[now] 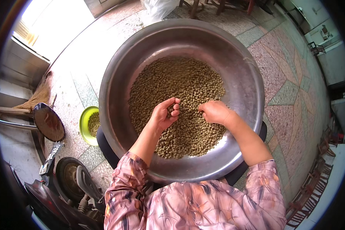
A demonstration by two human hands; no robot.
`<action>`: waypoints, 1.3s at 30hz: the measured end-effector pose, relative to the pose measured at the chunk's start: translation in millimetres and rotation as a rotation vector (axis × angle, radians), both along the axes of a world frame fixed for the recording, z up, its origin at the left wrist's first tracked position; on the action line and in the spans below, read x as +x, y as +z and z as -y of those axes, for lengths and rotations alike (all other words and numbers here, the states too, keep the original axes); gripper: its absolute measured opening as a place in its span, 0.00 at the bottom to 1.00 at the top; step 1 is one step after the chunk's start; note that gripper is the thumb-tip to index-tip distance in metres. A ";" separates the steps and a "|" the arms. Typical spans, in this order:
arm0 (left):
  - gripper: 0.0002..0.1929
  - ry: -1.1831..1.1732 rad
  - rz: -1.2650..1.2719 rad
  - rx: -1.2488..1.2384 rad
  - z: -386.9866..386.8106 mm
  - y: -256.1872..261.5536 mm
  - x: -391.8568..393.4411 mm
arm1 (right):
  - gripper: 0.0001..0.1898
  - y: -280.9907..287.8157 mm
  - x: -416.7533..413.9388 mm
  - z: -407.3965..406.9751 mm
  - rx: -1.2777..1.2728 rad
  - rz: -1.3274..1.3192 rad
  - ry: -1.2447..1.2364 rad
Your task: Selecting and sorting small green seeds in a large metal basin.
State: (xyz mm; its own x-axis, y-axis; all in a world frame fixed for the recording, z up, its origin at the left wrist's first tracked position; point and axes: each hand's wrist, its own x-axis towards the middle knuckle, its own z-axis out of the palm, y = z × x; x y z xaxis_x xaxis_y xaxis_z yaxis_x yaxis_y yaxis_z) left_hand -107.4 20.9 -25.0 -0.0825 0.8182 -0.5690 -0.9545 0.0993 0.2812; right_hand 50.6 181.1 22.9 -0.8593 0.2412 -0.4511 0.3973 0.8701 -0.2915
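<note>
A large round metal basin (241,72) rests across my lap, its bottom covered by a broad heap of small greenish-brown beans (178,77), perhaps coffee beans. My left hand (168,113) is over the middle of the heap, palm turned up and fingers curled around a few beans. To its right, my right hand (214,111) is low at the heap's right part, back upward, with thumb and fingertips drawn together at the beans. Whether it pinches a bean cannot be told.
Left of the basin, a lime-green bowl (83,126) with similar beans stands on the tiled floor. Farther left are a straw broom (40,93), a round dark-rimmed pan-like object (49,122) and a motorcycle (72,184). A white plastic bag (161,8) lies beyond the basin; wooden chairs (310,192) line the right.
</note>
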 end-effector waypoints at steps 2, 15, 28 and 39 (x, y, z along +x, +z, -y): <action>0.09 0.006 0.000 0.000 1.7 1.5 -0.9 | 0.09 0.6 -2.3 3.3 0.020 0.036 0.036; 0.10 0.011 -0.029 -0.003 0.8 3.1 -0.7 | 0.04 -16.9 -6.7 30.0 0.214 -0.111 0.161; 0.10 -0.098 -0.003 -0.004 -0.4 -0.6 5.7 | 0.08 10.4 -10.3 22.7 -0.035 -0.223 -0.110; 0.10 -0.236 -0.064 -0.074 -0.9 -3.7 25.8 | 0.10 8.0 -18.4 15.8 -0.868 -0.466 -0.329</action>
State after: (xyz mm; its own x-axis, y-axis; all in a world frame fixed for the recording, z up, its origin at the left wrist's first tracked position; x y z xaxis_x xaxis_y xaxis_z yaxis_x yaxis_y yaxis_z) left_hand -81.7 21.8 -28.7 0.0677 0.7756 -0.6276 -0.8828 0.3395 0.3245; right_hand 32.2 165.3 30.9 -0.9436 0.2463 -0.2211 0.2639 0.1565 -0.9518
